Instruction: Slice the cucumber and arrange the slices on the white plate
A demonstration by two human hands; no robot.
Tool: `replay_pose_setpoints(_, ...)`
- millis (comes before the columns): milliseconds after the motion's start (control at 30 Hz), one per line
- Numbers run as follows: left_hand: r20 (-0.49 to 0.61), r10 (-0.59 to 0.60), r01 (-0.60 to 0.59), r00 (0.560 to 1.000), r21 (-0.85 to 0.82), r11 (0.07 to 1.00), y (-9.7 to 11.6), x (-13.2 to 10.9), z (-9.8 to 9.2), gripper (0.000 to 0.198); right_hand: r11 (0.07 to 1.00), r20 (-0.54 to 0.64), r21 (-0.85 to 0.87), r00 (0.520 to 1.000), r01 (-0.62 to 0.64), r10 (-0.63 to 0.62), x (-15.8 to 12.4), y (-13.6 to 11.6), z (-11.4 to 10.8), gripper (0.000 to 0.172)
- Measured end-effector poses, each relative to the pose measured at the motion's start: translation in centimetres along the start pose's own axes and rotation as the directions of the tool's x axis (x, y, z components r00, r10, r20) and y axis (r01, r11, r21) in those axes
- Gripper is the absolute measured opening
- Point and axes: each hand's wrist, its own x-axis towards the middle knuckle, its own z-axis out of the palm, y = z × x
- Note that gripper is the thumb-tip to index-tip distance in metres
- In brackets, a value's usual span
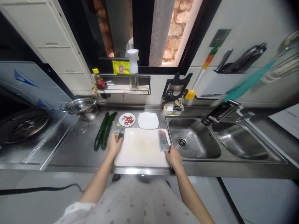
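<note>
A white cutting board [142, 147] lies on the steel counter in front of me. My right hand [173, 156] grips the handle of a cleaver [163, 140], whose blade rests flat on the board's right side. At the board's left edge my left hand [114, 144] pinches a small green cucumber piece [120, 135]. Two whole cucumbers [104, 130] lie just left of that hand.
Behind the board sit a small plate of chopped red bits [127, 119] and an empty white plate [148, 120]. A double sink [193, 140] with a faucet [221, 112] is to the right. A lidded pot [82, 107] and a stove [22, 124] stand on the left.
</note>
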Motion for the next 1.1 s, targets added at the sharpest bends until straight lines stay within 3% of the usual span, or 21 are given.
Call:
replay_pose_setpoints(167,0.065,0.083,-0.072,0.994,-0.165,0.984,1.1,-3.0,2.7,0.043,1.000,-0.001,0.009,1.000,-0.002,0.002,0.1,0.1,0.2,0.037)
replay_pose_setpoints(400,0.149,0.290,-0.274,0.946,-0.117,0.955,2.1,-5.3,5.0,0.031,1.000,0.007,0.019,1.000,-0.017,0.017,0.3,0.2,0.6,0.036)
replay_pose_setpoints(733,0.121,0.561,-0.555,0.819,-0.083,0.828,1.1,-5.9,7.2,0.030,0.990,0.044,0.127,0.998,-0.060,0.054,0.3,0.4,-0.4,0.036)
replay_pose_setpoints(967,0.035,0.598,-0.590,0.801,-0.130,0.797,1.1,-5.9,7.5,0.021,0.938,0.059,0.345,0.998,-0.037,0.018,-0.1,0.1,0.5,0.022)
replay_pose_setpoints(1100,0.015,0.629,-0.618,0.777,-0.167,0.768,0.7,-5.8,7.9,0.023,0.954,0.063,0.294,0.995,0.054,-0.075,-0.9,-1.0,0.3,0.028)
